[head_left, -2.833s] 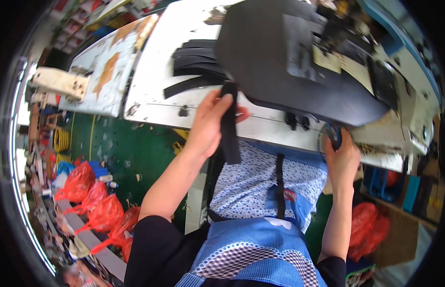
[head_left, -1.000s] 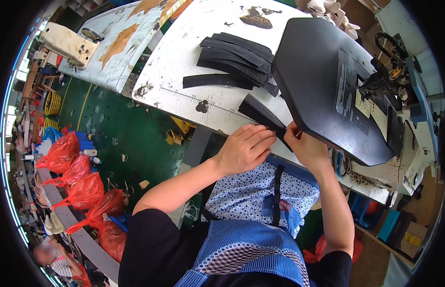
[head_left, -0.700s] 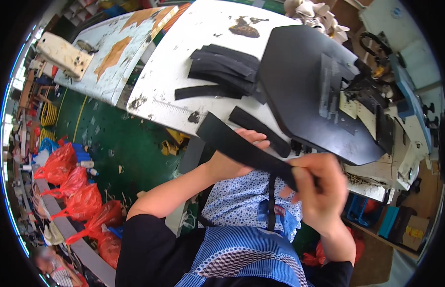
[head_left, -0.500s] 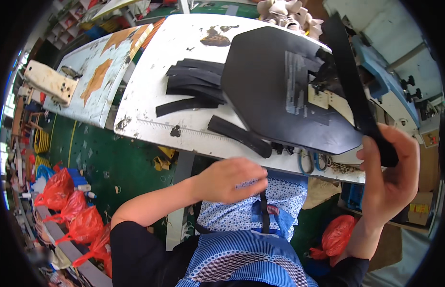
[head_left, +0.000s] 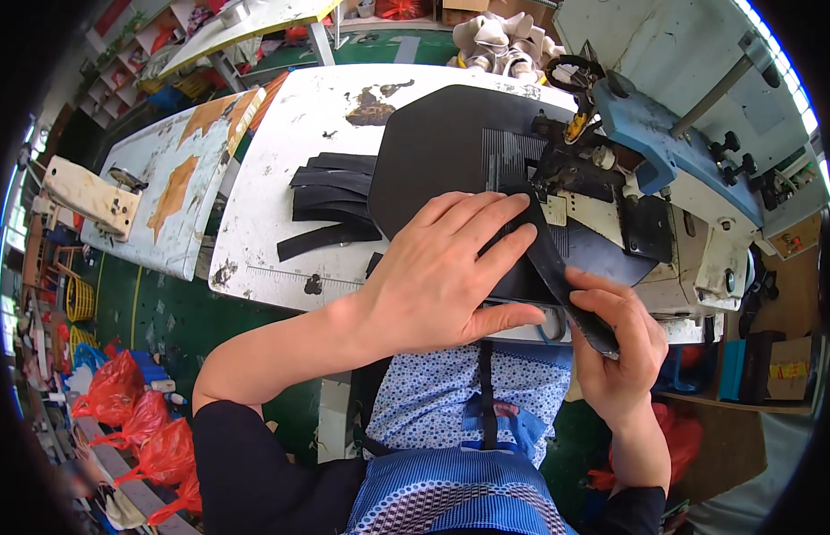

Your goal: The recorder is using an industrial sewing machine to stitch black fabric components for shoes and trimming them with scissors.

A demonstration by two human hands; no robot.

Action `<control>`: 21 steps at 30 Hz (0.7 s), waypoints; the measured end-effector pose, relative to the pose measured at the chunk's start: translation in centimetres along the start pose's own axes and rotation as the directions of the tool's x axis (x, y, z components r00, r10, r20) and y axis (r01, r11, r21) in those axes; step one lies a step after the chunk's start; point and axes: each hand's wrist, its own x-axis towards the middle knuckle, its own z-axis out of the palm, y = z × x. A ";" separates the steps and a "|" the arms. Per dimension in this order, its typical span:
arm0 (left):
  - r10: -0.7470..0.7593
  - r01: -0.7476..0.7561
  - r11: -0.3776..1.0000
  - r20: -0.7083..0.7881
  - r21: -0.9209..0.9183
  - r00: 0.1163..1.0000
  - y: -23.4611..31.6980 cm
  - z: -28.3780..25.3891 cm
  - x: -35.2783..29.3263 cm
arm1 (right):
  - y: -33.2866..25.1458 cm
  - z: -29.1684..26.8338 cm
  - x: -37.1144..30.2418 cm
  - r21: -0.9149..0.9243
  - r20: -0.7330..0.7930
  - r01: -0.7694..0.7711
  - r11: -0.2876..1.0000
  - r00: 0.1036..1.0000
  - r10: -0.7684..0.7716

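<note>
A long black strip [head_left: 551, 266] slants across the right side of a black octagonal plate [head_left: 433, 147] on the white table. Its near end is pinched between the thumb and fingers of my right hand [head_left: 616, 343]. My left hand [head_left: 433, 263] reaches over the plate with fingers stretched out and thumb apart, its fingertips at the strip's far end. That far end lies close to the metal plate and dark working parts of a blue-and-white sewing machine [head_left: 673, 129]. Left of the plate rests a pile of similar black strips [head_left: 333, 192]. My left hand and forearm mostly hide another one.
The machine's arm stands over the table's right side. Blue-handled scissors [head_left: 552, 326] show partly at the front edge. A second worktable [head_left: 161, 178] with a cream machine head stands at left. Red plastic bags [head_left: 112, 388] hang or lie at lower left. Pale pieces [head_left: 504, 45] are heaped behind.
My right hand has brought the raised strip down and leftward onto the plate. My left hand has moved up from the table's front edge to the strip's far end. The view has shifted.
</note>
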 end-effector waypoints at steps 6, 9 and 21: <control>0.007 -0.007 0.999 -0.006 -0.053 1.000 -0.7 0.1 1.1 | 0.4 0.1 0.0 0.009 -0.012 0.014 1.000 1.000 -0.014; 0.006 -0.007 0.997 -0.010 -0.074 1.000 -0.9 0.4 1.4 | 0.5 0.1 -0.1 -0.004 -0.011 0.015 1.000 1.000 -0.015; -0.016 0.013 0.997 -0.034 -0.082 0.999 -1.3 0.2 2.1 | 0.1 1.6 -0.4 -0.231 0.044 0.267 0.936 0.963 -0.264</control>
